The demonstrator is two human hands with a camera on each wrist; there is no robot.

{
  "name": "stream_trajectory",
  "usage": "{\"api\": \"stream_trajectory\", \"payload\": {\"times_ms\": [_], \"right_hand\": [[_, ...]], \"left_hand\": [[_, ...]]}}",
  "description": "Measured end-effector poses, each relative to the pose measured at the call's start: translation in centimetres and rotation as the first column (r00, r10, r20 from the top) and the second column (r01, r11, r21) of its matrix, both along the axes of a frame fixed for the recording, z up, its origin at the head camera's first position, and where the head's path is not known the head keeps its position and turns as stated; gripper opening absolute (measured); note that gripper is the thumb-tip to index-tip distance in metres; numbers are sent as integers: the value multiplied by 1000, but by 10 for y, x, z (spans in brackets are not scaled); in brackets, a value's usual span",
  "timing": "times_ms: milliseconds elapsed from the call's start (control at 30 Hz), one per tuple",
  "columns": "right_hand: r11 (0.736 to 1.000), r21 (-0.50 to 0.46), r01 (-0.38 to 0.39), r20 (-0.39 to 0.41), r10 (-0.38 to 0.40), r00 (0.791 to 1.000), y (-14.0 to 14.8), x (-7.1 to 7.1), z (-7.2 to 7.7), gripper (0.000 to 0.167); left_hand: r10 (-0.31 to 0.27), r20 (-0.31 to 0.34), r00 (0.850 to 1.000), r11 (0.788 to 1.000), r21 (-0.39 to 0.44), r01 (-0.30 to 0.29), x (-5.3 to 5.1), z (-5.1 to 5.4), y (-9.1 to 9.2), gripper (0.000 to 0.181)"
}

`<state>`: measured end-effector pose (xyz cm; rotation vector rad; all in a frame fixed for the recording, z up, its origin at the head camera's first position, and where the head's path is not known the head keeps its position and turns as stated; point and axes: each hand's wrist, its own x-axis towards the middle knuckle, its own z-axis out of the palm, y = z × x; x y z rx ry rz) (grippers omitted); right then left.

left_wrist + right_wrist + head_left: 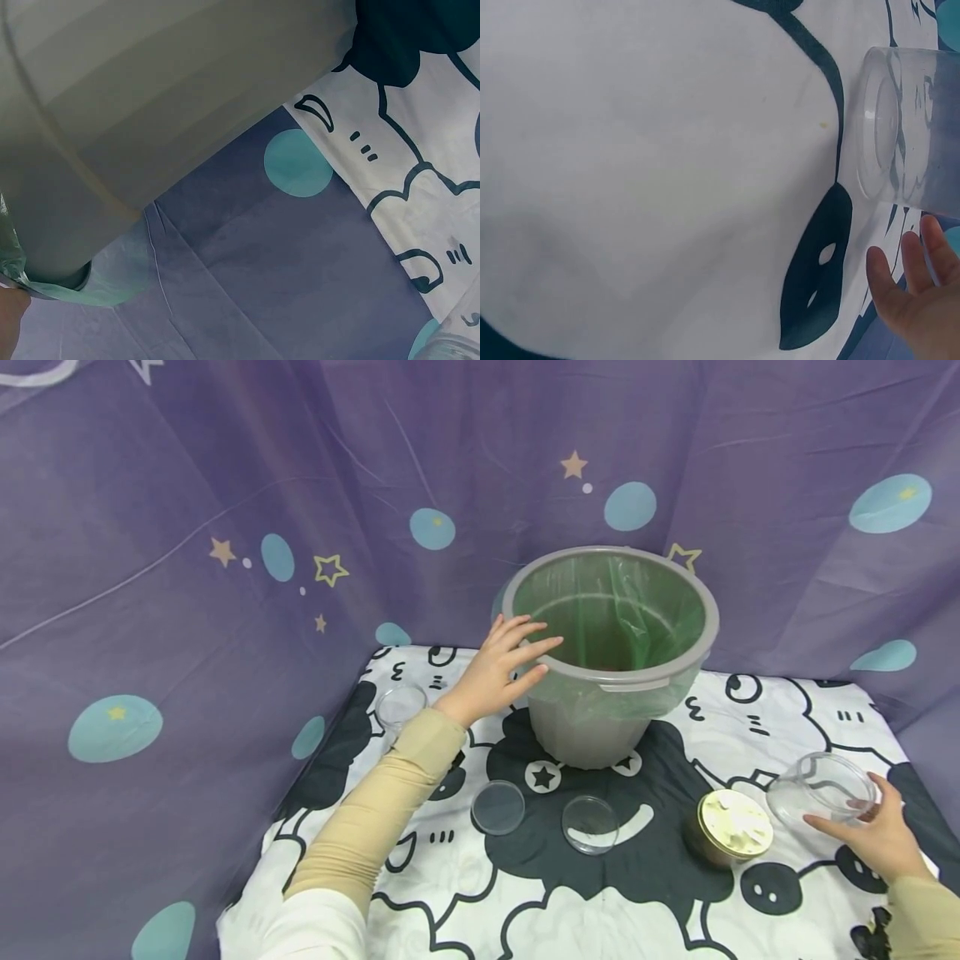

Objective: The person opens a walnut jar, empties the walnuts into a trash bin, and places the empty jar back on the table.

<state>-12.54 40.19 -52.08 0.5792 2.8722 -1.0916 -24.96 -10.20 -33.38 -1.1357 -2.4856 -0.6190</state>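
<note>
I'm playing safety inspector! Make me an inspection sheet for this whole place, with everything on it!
Surface: black-and-white cartoon cloth, with a small yellowish speck.
Job's things: grey bin with a green liner folded over its rim; clear jar at the right.
Clutter: gold-topped jar, left clear disc, right clear disc, and a clear round container partly behind the left arm.
Grippers: left hand at the bin's rim, fingers spread; right hand beside the clear jar, contact hard to tell.
Cables: nothing seen.
Surroundings: purple curtain with stars and teal ovals.
</note>
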Motion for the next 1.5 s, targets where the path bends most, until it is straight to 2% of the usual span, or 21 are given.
{"api": "stream_trajectory", "payload": {"times_ms": [67,267,333,433,667,900,1000,1067,1167,1267,1400,1500], "right_hand": [[1000,-17,6,13,-6,1000,6,-1,-6,120],[999,6,54,37,-54,998,34,-9,-46,127],[998,21,60,34,-61,998,42,-11,-54,128],[998,47,48,2,-49,999,50,-10,-59,125],[999,13,44,-115,-42,992,58,-1,-57,118],[996,-62,62,-252,-76,965,69,3,-73,116],[995,-66,73,-281,-89,956,69,5,-75,112],[995,-50,91,-291,-102,951,64,8,-69,105],[991,-74,113,-326,-131,936,41,15,-40,92],[991,-109,79,-364,-114,924,10,25,1,81],[994,-90,-65,-396,24,918,-23,38,40,74],[984,-47,-172,-397,140,907,-35,41,50,68]], "left_hand": [[0,0,1000,1000,2,0,0,0,0,40],[-3,-8,1000,1000,10,3,-1,-3,0,40],[-4,-9,1000,1000,10,5,-2,-3,0,40],[-8,-10,1000,1000,13,8,-3,-4,0,40],[-13,-13,1000,1000,21,13,-3,-4,0,40],[-10,-11,1000,1000,23,10,-3,-4,1,40],[-9,-14,1000,1000,24,10,-3,-4,1,40],[-10,-15,1000,1000,24,10,-3,-3,1,39],[-12,-15,1000,1000,25,13,-3,-3,1,40],[-12,-18,1000,1000,25,12,-3,-4,1,40],[-9,-20,1000,1000,21,9,-3,-5,0,40],[-10,-17,1000,1000,21,10,-3,-4,1,40]]}}
